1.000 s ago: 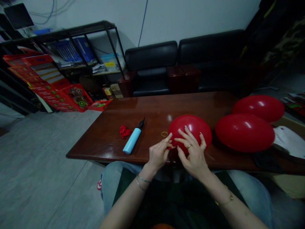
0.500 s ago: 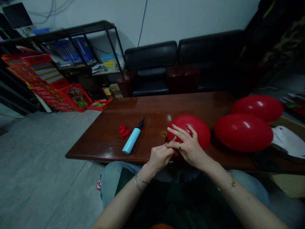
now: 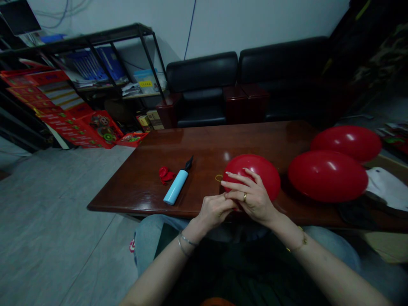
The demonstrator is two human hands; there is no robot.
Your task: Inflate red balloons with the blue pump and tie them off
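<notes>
A round red balloon (image 3: 266, 178) is at the front edge of the brown table, partly behind my hands. My left hand (image 3: 217, 209) is closed in a pinch at the balloon's near side, where its neck is hidden by the fingers. Against the left hand, my right hand (image 3: 251, 195) has its thumb side at the neck, with the other fingers spread over the balloon. Just left of the balloon lies a thin yellow ring (image 3: 218, 178). A light blue hand pump (image 3: 176, 187) with a black nozzle rests further left, beside limp red balloons (image 3: 165, 174).
Two more inflated red balloons (image 3: 327, 176) sit on the right of the table (image 3: 204, 146), near a white item (image 3: 387, 187). Behind the table stand black sofas (image 3: 202, 74). A shelf and red boxes (image 3: 73, 119) are at the back left.
The held balloon and my right fingers have shifted slightly left, closer to the yellow ring. My left hand stays pinched at the balloon's near side.
</notes>
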